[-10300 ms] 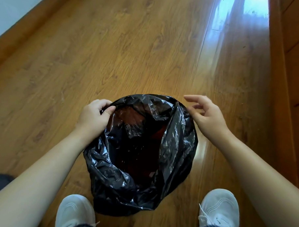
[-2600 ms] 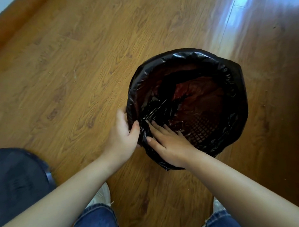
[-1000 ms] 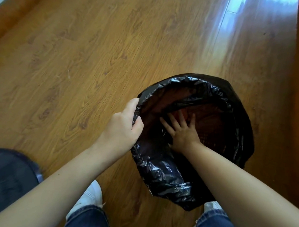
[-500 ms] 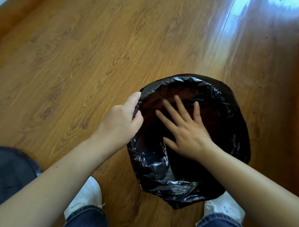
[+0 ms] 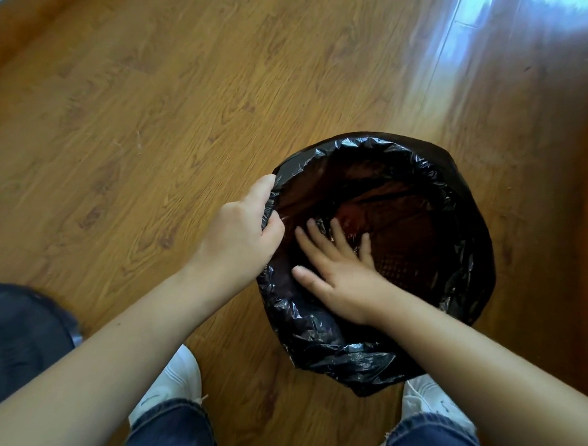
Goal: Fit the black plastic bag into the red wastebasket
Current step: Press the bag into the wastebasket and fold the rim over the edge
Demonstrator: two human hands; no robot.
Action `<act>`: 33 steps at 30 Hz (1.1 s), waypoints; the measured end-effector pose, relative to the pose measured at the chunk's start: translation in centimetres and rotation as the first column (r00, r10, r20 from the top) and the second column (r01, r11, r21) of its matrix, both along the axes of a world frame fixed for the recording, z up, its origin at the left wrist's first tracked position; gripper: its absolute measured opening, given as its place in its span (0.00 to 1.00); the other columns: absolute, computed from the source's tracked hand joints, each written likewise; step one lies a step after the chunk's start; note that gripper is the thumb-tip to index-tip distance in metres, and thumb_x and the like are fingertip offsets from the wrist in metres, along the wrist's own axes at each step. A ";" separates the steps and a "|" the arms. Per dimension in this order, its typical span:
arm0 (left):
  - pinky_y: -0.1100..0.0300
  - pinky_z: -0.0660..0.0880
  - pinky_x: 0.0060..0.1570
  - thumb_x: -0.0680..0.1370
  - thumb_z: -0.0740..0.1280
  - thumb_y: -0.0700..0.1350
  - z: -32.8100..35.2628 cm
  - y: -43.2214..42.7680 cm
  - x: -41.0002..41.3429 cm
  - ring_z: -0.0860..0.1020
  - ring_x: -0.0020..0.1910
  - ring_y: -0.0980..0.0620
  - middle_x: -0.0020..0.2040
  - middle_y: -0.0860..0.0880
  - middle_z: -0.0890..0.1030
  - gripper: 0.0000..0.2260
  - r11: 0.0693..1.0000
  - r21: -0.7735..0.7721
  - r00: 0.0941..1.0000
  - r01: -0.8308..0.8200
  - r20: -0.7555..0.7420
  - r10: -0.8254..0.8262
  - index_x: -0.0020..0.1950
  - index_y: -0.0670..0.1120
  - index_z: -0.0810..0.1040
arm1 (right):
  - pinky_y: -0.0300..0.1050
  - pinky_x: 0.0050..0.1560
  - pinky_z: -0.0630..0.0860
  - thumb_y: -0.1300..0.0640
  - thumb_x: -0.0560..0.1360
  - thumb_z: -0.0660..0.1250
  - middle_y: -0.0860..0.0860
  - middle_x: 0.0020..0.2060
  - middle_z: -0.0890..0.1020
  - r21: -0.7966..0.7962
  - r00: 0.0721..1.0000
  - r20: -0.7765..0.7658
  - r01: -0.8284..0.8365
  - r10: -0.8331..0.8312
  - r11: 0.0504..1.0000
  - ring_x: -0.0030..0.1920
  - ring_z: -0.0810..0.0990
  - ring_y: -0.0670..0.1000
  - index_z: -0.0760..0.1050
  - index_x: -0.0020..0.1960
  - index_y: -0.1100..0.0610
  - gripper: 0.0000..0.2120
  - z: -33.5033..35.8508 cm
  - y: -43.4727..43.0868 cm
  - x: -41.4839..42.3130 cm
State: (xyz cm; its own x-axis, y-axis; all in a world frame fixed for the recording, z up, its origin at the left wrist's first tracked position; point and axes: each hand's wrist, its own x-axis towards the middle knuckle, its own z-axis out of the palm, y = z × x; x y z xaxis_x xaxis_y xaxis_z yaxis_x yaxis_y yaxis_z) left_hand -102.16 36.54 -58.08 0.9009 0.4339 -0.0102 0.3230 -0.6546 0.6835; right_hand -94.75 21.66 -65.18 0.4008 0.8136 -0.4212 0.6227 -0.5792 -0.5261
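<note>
One view only, from the head camera, looking down on a glossy wooden floor [image 5: 152, 104] of brown planks, with a pale window glare [image 5: 499, 15] streaking the upper right and a strip of lighter wall just showing at the top left corner. White shoes [image 5: 171, 380] and blue jeans [image 5: 167, 434] sit at the bottom edge.

Right of centre stands the red wastebasket [image 5: 405, 251], its mesh wall showing dull red through the black plastic bag [image 5: 317, 336], which lines it and folds over the rim all round.

At the near-left rim the left hand [image 5: 239, 238] is closed, pinching the bag's edge. Inside the basket the right hand [image 5: 338, 271] lies flat with fingers [image 5: 340, 234] spread wide against the liner.

Half a second ago the right hand was higher, near the rim; it now reaches deeper. The left hand's grip is unchanged.
</note>
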 end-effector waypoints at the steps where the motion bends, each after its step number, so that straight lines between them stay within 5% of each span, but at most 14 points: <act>1: 0.72 0.65 0.26 0.76 0.60 0.39 0.0 -0.1 0.0 0.70 0.24 0.61 0.25 0.55 0.68 0.18 1.000 -0.008 1.000 -0.001 0.008 0.001 0.66 0.43 0.68 | 0.57 0.63 0.25 0.33 0.72 0.40 0.46 0.73 0.38 -0.073 0.999 -0.039 -0.026 0.023 0.997 0.69 0.29 0.50 0.37 0.71 0.43 0.32 -0.6 0.4 -0.8; 5: 0.68 0.64 0.23 0.76 0.61 0.38 -0.1 -0.6 -0.3 0.69 0.22 0.58 0.21 0.55 0.65 0.18 1.000 -0.006 0.999 0.012 0.042 -0.011 0.66 0.42 0.68 | 0.61 0.67 0.31 0.38 0.76 0.41 0.47 0.73 0.37 -0.232 0.945 -0.318 0.002 -0.077 0.973 0.70 0.31 0.52 0.36 0.71 0.45 0.28 -2.2 1.4 -2.2; 8: 0.70 0.64 0.22 0.75 0.61 0.36 -0.6 -0.7 -0.5 0.69 0.21 0.59 0.21 0.56 0.64 0.19 1.000 0.003 0.997 -0.018 0.070 0.018 0.66 0.41 0.68 | 0.61 0.67 0.33 0.37 0.75 0.42 0.46 0.73 0.37 -0.249 0.937 -0.343 -0.019 -0.070 0.968 0.71 0.31 0.52 0.35 0.71 0.44 0.29 -2.1 1.1 -1.5; 14: 0.69 0.65 0.22 0.77 0.59 0.39 -1.6 0.4 0.0 0.69 0.22 0.59 0.24 0.54 0.67 0.17 0.990 -0.025 0.987 -0.142 0.077 0.143 0.66 0.43 0.67 | 0.59 0.69 0.38 0.36 0.74 0.48 0.48 0.75 0.45 -0.152 0.987 -0.157 -0.037 0.013 0.988 0.72 0.36 0.53 0.44 0.73 0.48 0.32 1.9 -0.5 1.5; 20: 0.73 0.62 0.20 0.76 0.60 0.39 -2.3 0.8 1.4 0.68 0.20 0.64 0.22 0.57 0.66 0.07 0.961 -0.078 0.956 -0.265 0.110 0.272 0.53 0.41 0.74 | 0.60 0.70 0.49 0.32 0.68 0.46 0.49 0.65 0.73 0.041 0.985 0.174 -0.024 0.017 0.999 0.66 0.67 0.50 0.63 0.68 0.50 0.35 7.1 -0.1 3.2; 24: 0.71 0.65 0.22 0.77 0.61 0.42 -2.7 1.5 2.9 0.72 0.24 0.60 0.27 0.52 0.74 0.06 0.947 -0.105 0.943 -0.305 0.105 0.315 0.52 0.49 0.73 | 0.57 0.69 0.53 0.32 0.68 0.48 0.47 0.62 0.75 0.092 0.979 0.201 -0.065 0.045 0.994 0.64 0.70 0.49 0.65 0.67 0.49 0.33 8.2 -0.5 2.8; 29: 0.57 0.71 0.30 0.76 0.63 0.47 -2.8 1.7 4.1 0.78 0.33 0.41 0.32 0.42 0.77 0.09 0.910 -0.151 0.909 -0.386 0.108 0.403 0.55 0.47 0.72 | 0.48 0.60 0.67 0.41 0.72 0.62 0.48 0.55 0.78 0.169 0.952 0.299 -0.117 0.062 0.979 0.56 0.75 0.50 0.67 0.65 0.51 0.25 7.6 -1.6 2.5; 31: 0.53 0.74 0.34 0.76 0.64 0.49 -2.7 1.5 4.1 0.79 0.33 0.43 0.32 0.43 0.79 0.12 0.896 -0.218 0.904 -0.386 0.106 0.415 0.57 0.46 0.71 | 0.47 0.53 0.70 0.46 0.71 0.66 0.50 0.51 0.80 0.213 0.939 0.340 -0.124 0.045 0.969 0.51 0.77 0.52 0.71 0.62 0.54 0.23 7.6 -2.1 2.8; 33: 0.62 0.71 0.36 0.76 0.65 0.50 -2.5 1.1 3.5 0.78 0.36 0.53 0.36 0.49 0.78 0.17 0.911 -0.162 0.909 -0.378 0.124 0.399 0.60 0.44 0.70 | 0.47 0.48 0.72 0.51 0.70 0.69 0.51 0.47 0.81 0.259 0.939 0.343 -0.092 -0.002 0.961 0.47 0.78 0.54 0.74 0.57 0.57 0.18 7.6 -2.5 3.0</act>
